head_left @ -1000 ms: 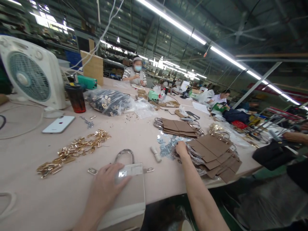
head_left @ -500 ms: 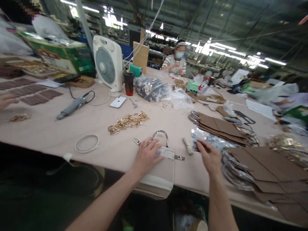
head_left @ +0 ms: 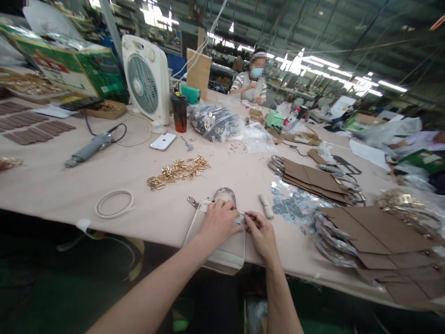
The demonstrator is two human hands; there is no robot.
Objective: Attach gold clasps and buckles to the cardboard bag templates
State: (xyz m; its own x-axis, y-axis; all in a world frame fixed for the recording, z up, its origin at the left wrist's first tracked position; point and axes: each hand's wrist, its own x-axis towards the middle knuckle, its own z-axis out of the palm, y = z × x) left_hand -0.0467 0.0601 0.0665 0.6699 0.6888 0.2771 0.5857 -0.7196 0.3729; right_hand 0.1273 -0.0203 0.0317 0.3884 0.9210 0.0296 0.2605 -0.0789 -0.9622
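Note:
A small pale handbag [head_left: 225,257] lies at the table's front edge, its far end on the tabletop. My left hand [head_left: 219,223] rests over the top of it, fingers curled and gripping near the base of the wrapped handle [head_left: 225,190]. At the bag's upper right corner, my right hand [head_left: 261,234] is closed in a pinch beside the left fingertips. Whatever sits between those fingers is hidden. A strap end with a metal plate [head_left: 192,202] sticks out on the left. Just beyond the right hand lies a small whitish roll [head_left: 266,207].
Silvery flat pieces [head_left: 292,204] spread to the right, near stacked brown bag panels [head_left: 378,232]. Gold hardware [head_left: 181,171] is heaped ahead. Leftward are a white tape coil [head_left: 114,204], a grey electric screwdriver [head_left: 88,150], a phone [head_left: 163,141] and a fan [head_left: 146,81]. A masked co-worker sits across.
My right hand has moved left from the silvery pieces to the bag's corner. My left hand's fingers are more curled. The view has shifted slightly, and another person's hand has left it at the left.

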